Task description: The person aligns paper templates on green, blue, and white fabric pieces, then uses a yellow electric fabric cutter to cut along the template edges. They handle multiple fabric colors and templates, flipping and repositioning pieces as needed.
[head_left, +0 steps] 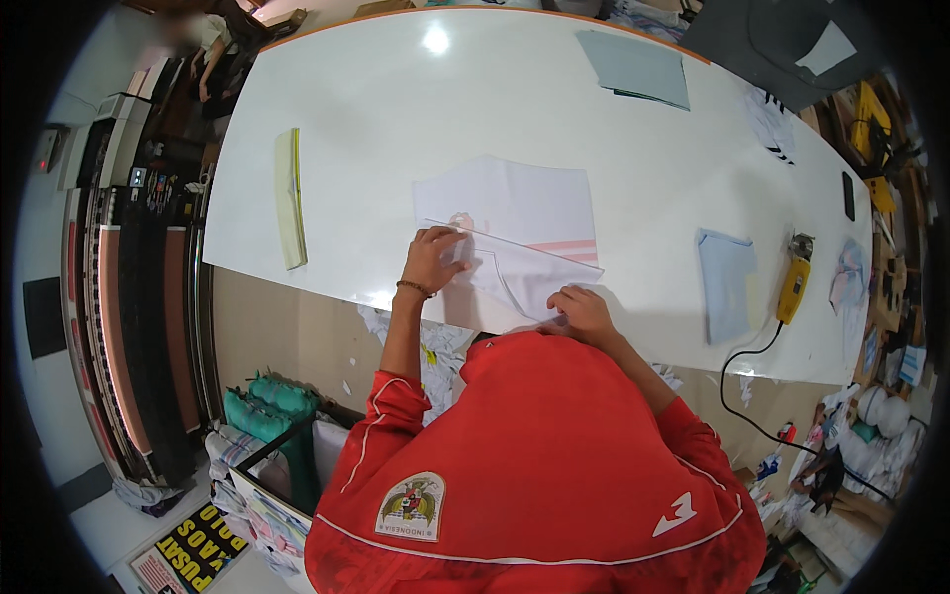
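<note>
Pale white cut cloth (515, 198) with pink stripes lies flat on the white table in front of me. Over its near part is a white cloth piece (495, 275), its long edge slanting down to the right. My left hand (433, 259), a bracelet at its wrist, has its fingers curled on this piece's upper left edge, thumb below them. At the piece's lower right, my right hand (582, 309) pinches its near edge with bent fingers. Part of the near edge is hidden by my red shirt.
On the white table (366, 139) lie a folded yellow strip (289, 198) at left, grey-green cloth (638, 71) at the far right, and blue folded cloth (725, 287) at right. A yellow electric cutter (793, 282) trails a black cord. A phone (848, 196) lies near the right edge.
</note>
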Tool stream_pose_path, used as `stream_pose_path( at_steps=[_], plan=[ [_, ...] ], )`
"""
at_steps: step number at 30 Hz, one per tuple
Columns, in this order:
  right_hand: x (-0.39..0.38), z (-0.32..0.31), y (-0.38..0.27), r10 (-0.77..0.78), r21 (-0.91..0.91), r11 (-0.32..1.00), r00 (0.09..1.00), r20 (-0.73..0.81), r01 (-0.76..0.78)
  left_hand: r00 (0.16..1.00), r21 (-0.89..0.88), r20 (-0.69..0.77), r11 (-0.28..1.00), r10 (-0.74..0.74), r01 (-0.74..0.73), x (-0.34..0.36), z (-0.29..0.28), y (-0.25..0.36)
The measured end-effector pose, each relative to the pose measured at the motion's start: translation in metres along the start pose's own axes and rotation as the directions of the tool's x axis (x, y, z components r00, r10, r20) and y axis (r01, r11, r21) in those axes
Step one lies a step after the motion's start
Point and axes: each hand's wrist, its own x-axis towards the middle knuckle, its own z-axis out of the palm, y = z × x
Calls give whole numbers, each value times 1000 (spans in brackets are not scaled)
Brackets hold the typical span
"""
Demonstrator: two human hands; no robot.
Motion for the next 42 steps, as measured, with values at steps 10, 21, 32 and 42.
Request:
stream_pose_path(
  at_steps=[10, 21, 32, 42],
  plan=[
    [3, 7, 12, -71, 7, 997, 996, -61, 71, 986, 105, 109, 985, 128, -140, -14, 1, -21],
    [50, -44, -98, -56, 134, 988, 978, -200, 84, 921, -158, -106, 908, 376, -389, -5, -24, 99],
    [39, -167, -155, -334, 131, 894, 832, -442, 429, 989, -149, -71, 979, 129, -139, 10, -54, 103],
    [47, -278, -136, 205, 382, 909, 619, -758, 168, 852, 113, -522, 993, 27, 38, 69, -118, 72]
  ],
)
